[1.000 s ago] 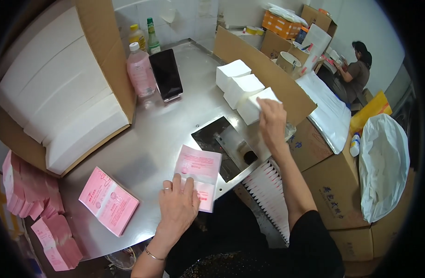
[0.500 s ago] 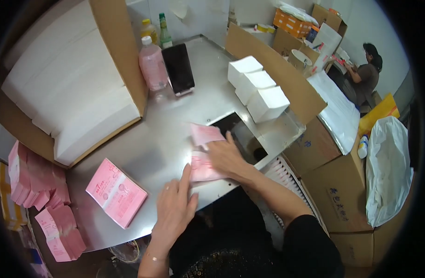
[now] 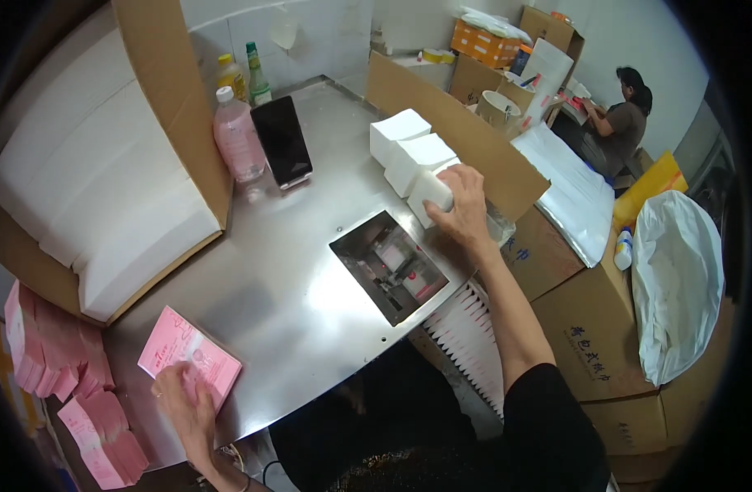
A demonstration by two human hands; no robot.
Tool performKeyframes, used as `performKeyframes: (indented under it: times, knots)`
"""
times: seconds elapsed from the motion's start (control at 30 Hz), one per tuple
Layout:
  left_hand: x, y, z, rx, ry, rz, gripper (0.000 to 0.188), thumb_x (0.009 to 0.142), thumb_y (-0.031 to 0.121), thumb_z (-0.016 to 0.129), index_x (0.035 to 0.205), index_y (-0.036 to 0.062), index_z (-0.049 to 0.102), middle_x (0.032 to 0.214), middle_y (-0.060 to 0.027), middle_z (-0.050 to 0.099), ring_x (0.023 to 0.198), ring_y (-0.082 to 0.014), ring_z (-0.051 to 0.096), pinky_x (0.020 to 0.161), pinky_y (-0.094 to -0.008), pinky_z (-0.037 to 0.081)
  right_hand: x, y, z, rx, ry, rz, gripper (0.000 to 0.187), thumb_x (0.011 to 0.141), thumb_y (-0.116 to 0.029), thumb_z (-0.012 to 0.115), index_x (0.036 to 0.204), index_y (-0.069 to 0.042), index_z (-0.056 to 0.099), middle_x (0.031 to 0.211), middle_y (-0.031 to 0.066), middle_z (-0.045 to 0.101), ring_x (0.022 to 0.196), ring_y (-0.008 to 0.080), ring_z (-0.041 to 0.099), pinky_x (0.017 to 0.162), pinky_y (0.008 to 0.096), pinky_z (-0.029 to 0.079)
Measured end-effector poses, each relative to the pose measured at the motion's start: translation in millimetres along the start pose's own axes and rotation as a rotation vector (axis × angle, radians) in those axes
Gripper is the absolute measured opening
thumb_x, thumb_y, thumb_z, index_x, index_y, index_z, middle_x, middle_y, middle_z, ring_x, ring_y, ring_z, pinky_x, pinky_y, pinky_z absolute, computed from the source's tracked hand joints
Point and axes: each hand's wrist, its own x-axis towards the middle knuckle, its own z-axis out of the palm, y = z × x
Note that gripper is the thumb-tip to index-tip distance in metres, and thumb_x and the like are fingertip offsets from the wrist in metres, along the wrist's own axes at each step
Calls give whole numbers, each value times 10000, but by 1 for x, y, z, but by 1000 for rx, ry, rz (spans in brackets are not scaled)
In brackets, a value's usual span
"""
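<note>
Along the cardboard flap on the right of the metal table stand three white blocks of folded tissue [image 3: 414, 157]. My right hand [image 3: 464, 205] is closed round part of the nearest block [image 3: 432, 190], thumb on the near side and fingers over the top. On the left, a stack of flat pink printed packets [image 3: 197, 354] lies on the table. My left hand [image 3: 184, 403] rests on its near edge, fingers bent and apart, the tips touching the top packet. Between the hands, a rectangular opening [image 3: 390, 271] in the tabletop shows machine parts inside.
A large carton of white tissue [image 3: 159, 254] stands at the left rear, beside a phone on a stand [image 3: 282, 143] and bottles [image 3: 238, 135]. More pink packets [image 3: 56, 344] are piled at far left. Cartons [image 3: 593, 344] line the right; a person [image 3: 626, 123] sits beyond.
Both hands have left the pink packet at the opening, which no longer shows there. My left hand moved left to the pink stack; my right moved up to the tissue block. The view shifted slightly.
</note>
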Motion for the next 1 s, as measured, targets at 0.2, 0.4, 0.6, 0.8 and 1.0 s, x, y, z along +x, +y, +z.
performKeyframes:
  times: [0.2,0.4,0.6,0.8,1.0]
  knots:
    - [1,12,2,100,-41,10,125,869,6,590,992,32,599,918,-123,567,982,-306,511,949,-418,365,-34,-30,-12,-15,37,90,471,694,-264,773,1094,-69,617,1201,131,525,1223,345,455,971,543,374]
    - [9,80,-4,-69,-64,304,134,862,-51,602,967,28,572,897,-119,535,909,-315,529,813,-398,438,-25,-42,-30,-90,22,60,158,832,-175,676,915,-43,692,933,91,608,953,272,574,908,479,403]
    - [1,114,76,-153,-175,537,139,848,47,693,955,41,605,873,-135,550,819,-327,527,724,-415,402,-19,-44,-40,26,-60,196,181,895,-165,616,831,-31,719,898,115,633,922,289,588,844,452,427]
    - [-2,116,94,-153,-128,528,139,864,111,710,889,55,585,824,-124,564,764,-302,521,685,-406,368,-24,-35,-51,145,-56,189,178,887,-151,619,877,-19,738,943,123,656,935,309,595,828,459,444]
    - [-2,124,96,-219,-165,558,132,863,91,710,885,52,586,806,-122,567,758,-295,527,675,-412,367,-21,-28,-49,152,-89,175,162,852,-96,619,919,-7,737,930,126,671,928,322,603,814,455,465]
